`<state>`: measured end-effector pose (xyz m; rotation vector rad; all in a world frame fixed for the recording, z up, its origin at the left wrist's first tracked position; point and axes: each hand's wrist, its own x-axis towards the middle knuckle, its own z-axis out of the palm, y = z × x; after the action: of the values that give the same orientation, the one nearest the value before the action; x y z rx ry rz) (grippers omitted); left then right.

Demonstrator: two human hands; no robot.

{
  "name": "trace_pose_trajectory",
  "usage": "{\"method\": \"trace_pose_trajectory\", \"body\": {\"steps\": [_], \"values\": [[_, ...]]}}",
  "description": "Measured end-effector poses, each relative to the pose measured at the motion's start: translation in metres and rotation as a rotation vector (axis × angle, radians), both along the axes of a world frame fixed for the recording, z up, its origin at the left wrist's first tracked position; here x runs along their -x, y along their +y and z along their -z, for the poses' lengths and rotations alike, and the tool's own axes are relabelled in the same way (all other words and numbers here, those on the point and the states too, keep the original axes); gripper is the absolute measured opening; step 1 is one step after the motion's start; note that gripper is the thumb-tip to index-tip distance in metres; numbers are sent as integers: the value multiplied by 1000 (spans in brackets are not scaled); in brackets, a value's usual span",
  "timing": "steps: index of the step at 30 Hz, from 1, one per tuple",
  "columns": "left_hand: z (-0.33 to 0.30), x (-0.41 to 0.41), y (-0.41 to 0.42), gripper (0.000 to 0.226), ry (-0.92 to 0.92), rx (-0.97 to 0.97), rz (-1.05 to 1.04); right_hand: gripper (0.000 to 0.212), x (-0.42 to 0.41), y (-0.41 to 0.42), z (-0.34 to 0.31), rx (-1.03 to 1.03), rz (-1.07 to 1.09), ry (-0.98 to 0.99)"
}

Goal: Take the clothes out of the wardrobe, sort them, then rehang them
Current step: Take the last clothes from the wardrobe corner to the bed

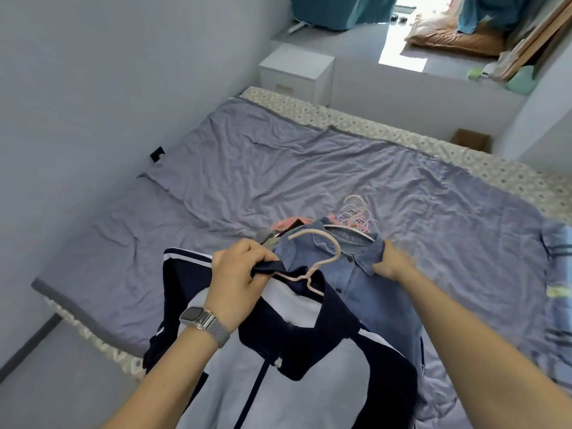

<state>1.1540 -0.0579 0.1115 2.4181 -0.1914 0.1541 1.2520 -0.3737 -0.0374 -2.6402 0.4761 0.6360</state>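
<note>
Clothes on hangers are seen from the head camera, held over a bed with a wrinkled grey-blue sheet [278, 168]. A navy-and-white jacket [278, 366] on a pink plastic hanger [322, 258] is pinched at the collar by the left hand [238, 274]. A blue denim shirt [356, 274] is gripped at its collar by the right hand [391, 261]. Separation is best done by drawing the collars apart, so the hooks are kept untangled.

Right hand [390, 261], centre right, is motion-blurred, fingers tucked behind the denim shirt [356, 274] collar, so grip unclear. Navy-and-white jacket [278, 382] runs off the bottom edge; its hanger [315, 258] is mostly buried under the collar, and the garments under the hanger pile [359, 216] at centre are covered by denim. Striped fabric [557, 274] cut by right edge.
</note>
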Motion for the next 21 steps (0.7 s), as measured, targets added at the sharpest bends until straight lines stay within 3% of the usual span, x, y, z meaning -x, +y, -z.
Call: {"method": "trace_pose_trajectory", "body": {"steps": [2, 6, 8, 9, 11, 13, 15, 17, 18, 19, 21], "values": [[7, -5, -7, 25, 12, -17, 3, 53, 10, 1, -3, -202, 25, -60], [8, -22, -22, 19, 53, -33, 1, 26, 70, 20, -46, -924, 234, -226], [5, -31, -32, 18, 64, -66, 10, 32, 110, 24, -75, -1055, 122, -224], [3, -34, -37, 15, 55, -75, 20, 32, 130, 28, -88, -1046, 28, -224], [-4, -37, -50, 10, 40, -79, 54, 16, 162, 34, -99, -834, -125, -307], [-12, -37, -65, 6, 34, -85, 86, 36, 176, 33, -106, -569, -151, -482], [-23, -42, -80, 8, 14, -70, 104, 53, 173, 21, -118, -438, -94, -569], [-37, -56, -95, 5, -21, -25, 120, 57, 156, 1, -142, -387, -51, -634], [-44, -67, -102, 5, -40, 7, 126, 46, 145, -8, -159, -408, -18, -661], [-50, -79, -108, 9, -49, 40, 130, 38, 132, -14, -173, -470, 14, -661], [-55, -98, -116, 31, -69, 53, 130, 45, 106, -21, -177, -598, 57, -606]]}}
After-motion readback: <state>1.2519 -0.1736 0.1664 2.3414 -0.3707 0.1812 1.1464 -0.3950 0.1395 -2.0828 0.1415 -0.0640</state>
